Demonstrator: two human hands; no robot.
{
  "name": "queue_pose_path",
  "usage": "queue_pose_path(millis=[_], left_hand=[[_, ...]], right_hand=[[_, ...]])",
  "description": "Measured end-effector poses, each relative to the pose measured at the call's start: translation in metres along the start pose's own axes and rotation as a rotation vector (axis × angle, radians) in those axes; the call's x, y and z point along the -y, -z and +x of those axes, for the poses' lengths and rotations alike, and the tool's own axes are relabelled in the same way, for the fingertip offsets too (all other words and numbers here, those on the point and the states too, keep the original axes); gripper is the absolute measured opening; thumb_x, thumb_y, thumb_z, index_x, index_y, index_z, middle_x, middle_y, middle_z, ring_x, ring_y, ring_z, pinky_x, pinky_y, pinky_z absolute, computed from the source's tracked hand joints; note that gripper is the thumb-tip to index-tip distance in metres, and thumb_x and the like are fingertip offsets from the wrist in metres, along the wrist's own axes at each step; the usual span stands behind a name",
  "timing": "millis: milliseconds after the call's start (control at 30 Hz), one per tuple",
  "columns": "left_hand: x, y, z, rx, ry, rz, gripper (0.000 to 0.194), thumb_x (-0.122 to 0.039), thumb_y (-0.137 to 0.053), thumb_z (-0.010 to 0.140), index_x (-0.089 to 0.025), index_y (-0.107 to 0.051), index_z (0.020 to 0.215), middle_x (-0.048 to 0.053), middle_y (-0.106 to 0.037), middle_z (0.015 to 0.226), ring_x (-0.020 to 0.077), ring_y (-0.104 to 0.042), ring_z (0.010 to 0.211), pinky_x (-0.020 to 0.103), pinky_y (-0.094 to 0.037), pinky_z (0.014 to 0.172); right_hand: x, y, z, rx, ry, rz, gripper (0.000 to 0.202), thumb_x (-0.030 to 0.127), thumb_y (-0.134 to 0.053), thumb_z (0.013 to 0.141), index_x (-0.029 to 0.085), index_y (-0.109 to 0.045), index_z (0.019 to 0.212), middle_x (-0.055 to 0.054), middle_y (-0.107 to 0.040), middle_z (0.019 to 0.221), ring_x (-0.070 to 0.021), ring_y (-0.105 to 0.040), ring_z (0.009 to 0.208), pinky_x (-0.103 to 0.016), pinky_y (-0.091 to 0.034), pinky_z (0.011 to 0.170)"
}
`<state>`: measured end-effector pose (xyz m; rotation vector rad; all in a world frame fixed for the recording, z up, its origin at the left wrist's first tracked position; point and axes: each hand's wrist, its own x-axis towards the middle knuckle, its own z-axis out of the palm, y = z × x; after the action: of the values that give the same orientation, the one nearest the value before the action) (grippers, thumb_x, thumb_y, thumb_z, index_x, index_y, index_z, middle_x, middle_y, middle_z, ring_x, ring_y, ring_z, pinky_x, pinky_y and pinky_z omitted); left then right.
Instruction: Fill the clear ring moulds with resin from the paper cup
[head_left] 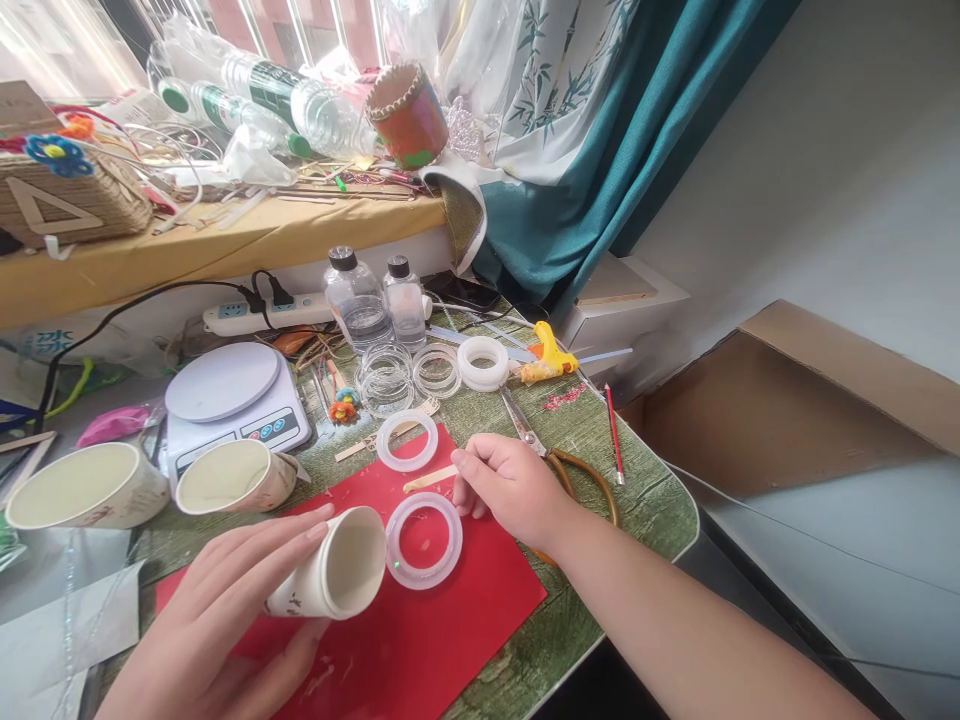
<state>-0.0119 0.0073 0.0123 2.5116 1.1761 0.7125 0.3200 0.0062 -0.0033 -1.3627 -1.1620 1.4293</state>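
Tilted over the red sheet [480,640], a paper cup [345,568] is gripped by my left hand [232,600], its mouth turned toward the right; what it contains is hard to make out. My right hand [510,480] pinches a flat wooden stick [431,480], whose free end points left above the sheet. Just below the stick lies a translucent ring mold [391,560], close to the cup's rim. A second ring mold [384,450] sits farther back at the sheet's far edge.
Scissors [525,425] lie beyond my right hand, with a red pencil [615,435] and yellow glue gun [551,355] nearby. Clear bottles [360,305], stacked rings [384,380] and white rings [482,362] stand behind. Left are a kitchen scale [232,400] and two paper bowls [90,485].
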Motion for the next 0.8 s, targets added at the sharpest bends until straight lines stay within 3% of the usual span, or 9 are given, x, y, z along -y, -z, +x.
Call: queue_pose_path(millis=[567, 800], left_hand=[[-0.0014, 0.0008, -0.0014, 0.015, 0.043, 0.002, 0.049, -0.034, -0.064, 0.101, -0.040, -0.064, 0.149, 0.006, -0.075, 0.144, 0.0322, -0.073, 0.130, 0.046, -0.062, 0.111], [-0.0033, -0.0007, -0.0046, 0.008, 0.174, -0.001, 0.048, -0.041, -0.064, 0.102, -0.036, -0.060, 0.149, 0.004, -0.076, 0.143, 0.0312, -0.076, 0.130, 0.041, -0.062, 0.113]], right_hand=[[0.0040, -0.0012, -0.0004, -0.007, -0.014, 0.006, 0.047, 0.059, -0.070, 0.105, 0.024, -0.063, 0.074, -0.003, -0.076, 0.075, -0.0183, -0.073, 0.070, -0.029, -0.059, 0.067], [0.0036, -0.0012, -0.0002, -0.003, -0.013, 0.012, 0.046, 0.057, -0.068, 0.106, 0.024, -0.062, 0.075, -0.002, -0.075, 0.075, -0.0176, -0.074, 0.069, -0.029, -0.059, 0.067]])
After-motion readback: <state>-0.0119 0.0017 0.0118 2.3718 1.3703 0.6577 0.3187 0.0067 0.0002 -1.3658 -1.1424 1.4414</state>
